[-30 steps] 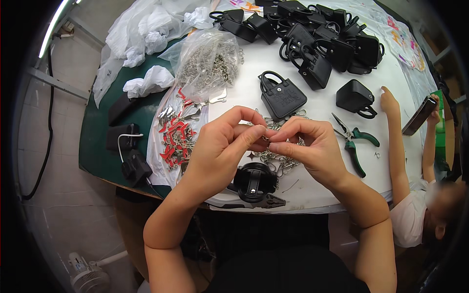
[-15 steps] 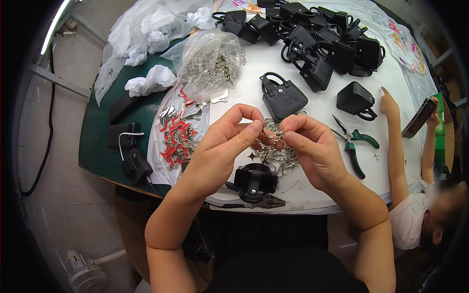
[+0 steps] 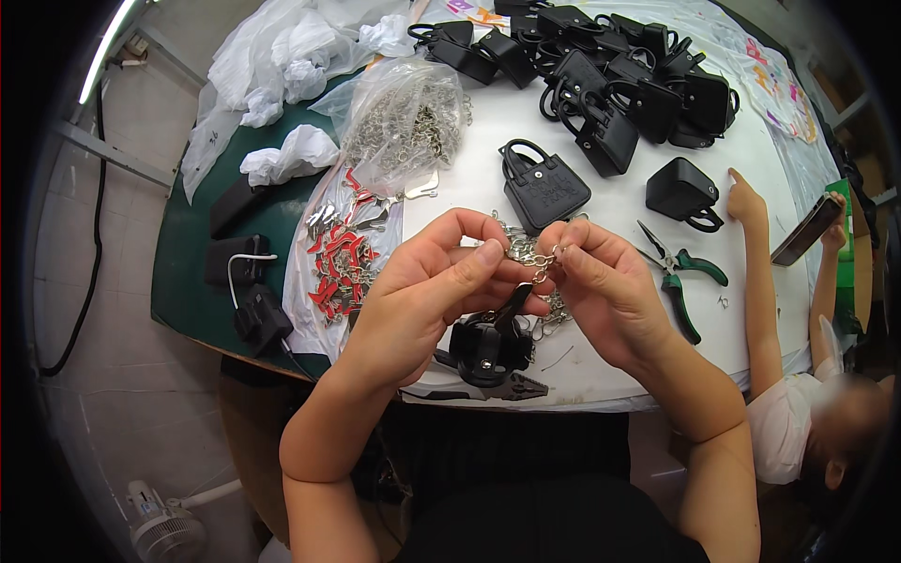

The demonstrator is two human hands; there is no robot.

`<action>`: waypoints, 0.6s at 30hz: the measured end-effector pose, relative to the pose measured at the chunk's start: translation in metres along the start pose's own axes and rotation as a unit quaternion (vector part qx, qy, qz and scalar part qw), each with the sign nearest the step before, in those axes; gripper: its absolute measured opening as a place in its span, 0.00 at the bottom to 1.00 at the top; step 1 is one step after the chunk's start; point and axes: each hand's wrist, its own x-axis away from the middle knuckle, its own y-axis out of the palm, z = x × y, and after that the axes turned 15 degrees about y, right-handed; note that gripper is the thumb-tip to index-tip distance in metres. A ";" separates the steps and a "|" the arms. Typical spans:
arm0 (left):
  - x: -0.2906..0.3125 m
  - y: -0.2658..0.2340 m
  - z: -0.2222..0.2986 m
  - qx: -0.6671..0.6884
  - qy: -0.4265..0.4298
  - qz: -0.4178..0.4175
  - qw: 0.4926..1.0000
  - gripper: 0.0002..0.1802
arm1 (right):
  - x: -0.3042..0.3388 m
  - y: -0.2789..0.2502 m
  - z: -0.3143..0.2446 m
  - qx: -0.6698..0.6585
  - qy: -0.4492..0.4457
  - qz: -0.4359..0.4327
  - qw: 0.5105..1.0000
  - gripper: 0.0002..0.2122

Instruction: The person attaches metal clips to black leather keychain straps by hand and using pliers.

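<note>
Holding a short silver chain (image 3: 537,262) in midair above the near part of the white-covered bench (image 3: 591,377), in the small gap between both hands. Pinching its left end in the left grip (image 3: 427,281), pressing thumb and forefinger nearly together. Pinching its right end in the right grip (image 3: 615,286), likewise drawn in tight at thumb and forefinger. Working just above a small black bag (image 3: 488,358), with a dark strip (image 3: 514,302) rising toward the chain, too hidden to tell whether touching it. Hovering over a loose pile of metal links (image 3: 552,321), partly covered by the fingers, and near grey pliers (image 3: 521,388) beside the small bag. Facing an embossed black bag (image 3: 549,192) just beyond the fingers, with a second black bag (image 3: 680,186) farther right. Having green-handled pliers (image 3: 690,281) lying spread near the right grip, and red and silver pieces (image 3: 340,267) near the left. Sharing the bench with a clear bag of chains (image 3: 404,127), a heap of black bags (image 3: 624,89) at the far side, and a co-worker's hand (image 3: 746,202) at right.
</note>
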 end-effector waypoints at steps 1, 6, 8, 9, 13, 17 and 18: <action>0.000 0.000 0.001 -0.001 -0.001 -0.004 1.000 0.08 | 0.000 -0.002 0.000 -0.008 -0.004 -0.018 1.000 0.06; 0.008 -0.003 0.000 -0.046 0.029 -0.015 0.998 0.07 | -0.002 -0.003 -0.001 0.013 -0.030 -0.043 0.999 0.04; 0.017 -0.009 -0.004 -0.318 0.204 -0.010 0.926 0.10 | -0.002 -0.004 -0.007 0.060 -0.071 -0.057 0.994 0.04; 0.024 -0.007 -0.004 -0.399 0.254 -0.007 0.881 0.11 | 0.001 -0.002 -0.014 0.094 -0.098 -0.058 0.989 0.04; 0.073 0.007 -0.011 -0.549 0.282 0.011 0.787 0.20 | 0.009 0.003 -0.028 0.220 -0.066 -0.056 0.972 0.04; 0.092 0.004 -0.050 -0.535 0.228 0.015 0.813 0.27 | -0.003 0.020 -0.017 0.470 -0.092 -0.115 0.871 0.06; 0.090 0.005 -0.053 -0.520 0.241 0.027 0.819 0.28 | -0.004 0.023 -0.017 0.499 -0.072 -0.142 0.852 0.07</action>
